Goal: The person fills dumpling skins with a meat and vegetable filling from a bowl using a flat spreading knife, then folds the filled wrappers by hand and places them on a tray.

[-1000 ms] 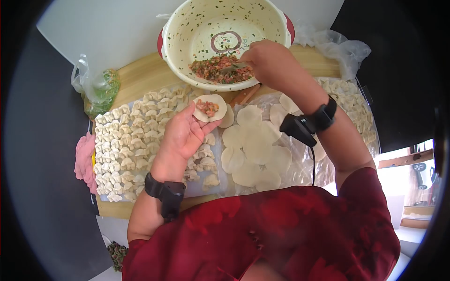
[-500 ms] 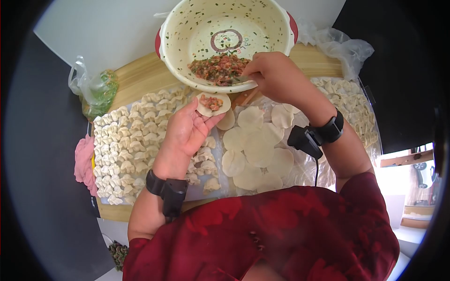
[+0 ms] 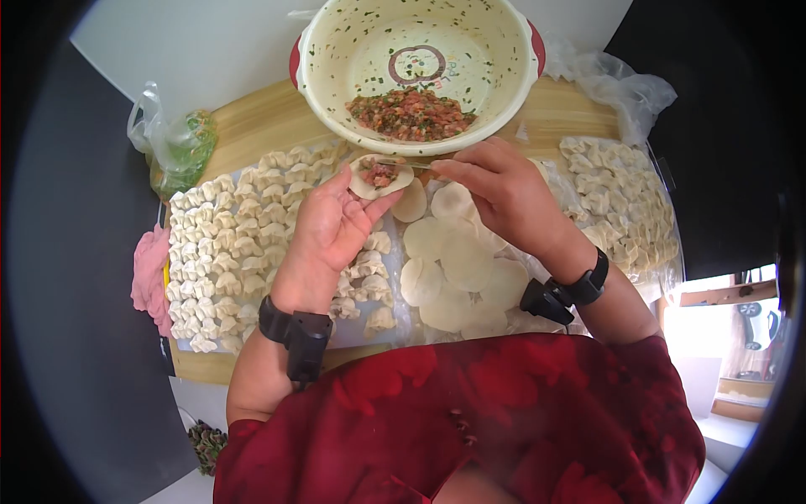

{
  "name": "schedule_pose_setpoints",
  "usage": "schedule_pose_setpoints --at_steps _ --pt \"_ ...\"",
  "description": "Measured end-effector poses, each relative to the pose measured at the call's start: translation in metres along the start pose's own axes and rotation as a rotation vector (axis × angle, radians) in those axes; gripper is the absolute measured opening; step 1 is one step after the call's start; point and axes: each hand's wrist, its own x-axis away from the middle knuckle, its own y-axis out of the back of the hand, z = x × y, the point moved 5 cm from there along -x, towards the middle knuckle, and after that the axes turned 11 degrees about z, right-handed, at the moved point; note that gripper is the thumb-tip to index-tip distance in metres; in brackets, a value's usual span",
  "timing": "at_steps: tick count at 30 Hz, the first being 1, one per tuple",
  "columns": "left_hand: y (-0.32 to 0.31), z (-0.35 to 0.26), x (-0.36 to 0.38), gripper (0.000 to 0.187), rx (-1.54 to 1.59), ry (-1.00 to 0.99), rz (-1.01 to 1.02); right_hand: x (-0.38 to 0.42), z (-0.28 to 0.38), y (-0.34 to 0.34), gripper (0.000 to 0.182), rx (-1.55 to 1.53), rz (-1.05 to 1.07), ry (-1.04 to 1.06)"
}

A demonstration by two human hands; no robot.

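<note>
My left hand (image 3: 337, 220) holds a round dumpling wrapper (image 3: 392, 186) by its edge, fingers beneath it. A lump of meat filling (image 3: 379, 173) lies on the wrapper. My right hand (image 3: 501, 189) grips a thin metal utensil (image 3: 411, 164), perhaps a spoon, whose tip touches the filling; its shape is partly hidden. Just beyond both hands stands a large cream basin (image 3: 495, 50) with red handles, tilted toward me, with chopped meat and greens (image 3: 411, 115) at its near side. Between my forearms lie several overlapping round wrappers (image 3: 466, 260).
Rows of folded dumplings (image 3: 227, 244) fill the left side, and more dumplings (image 3: 621, 197) cover a tray at right. A bag of greens (image 3: 180, 147) and a pink cloth (image 3: 151, 269) lie at the left edge. A crumpled plastic bag (image 3: 621, 88) sits at back right.
My right hand has left the basin and come down toward the left hand, bringing the utensil onto the wrapper. The filling on the wrapper looks larger. The view has shifted slightly.
</note>
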Motion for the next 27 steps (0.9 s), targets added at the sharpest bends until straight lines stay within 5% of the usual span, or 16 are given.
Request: schedule_pose_setpoints --at_steps 12,18,24,27 --pt "-0.011 -0.001 0.018 0.044 0.043 -0.015 0.074 0.007 0.010 -0.010 0.023 -0.670 -0.057 -0.399" --pt "-0.020 0.007 0.024 0.045 0.052 -0.008 0.131 0.002 0.029 -0.016 0.026 -0.456 0.148 -0.375" --pt "-0.032 0.015 0.032 0.046 0.203 -0.012 0.183 0.000 0.039 -0.023 0.025 -0.216 -0.067 -0.038" --pt "-0.031 0.012 0.038 0.047 0.200 -0.064 0.232 0.002 0.036 -0.025 0.022 -0.438 -0.024 -0.229"
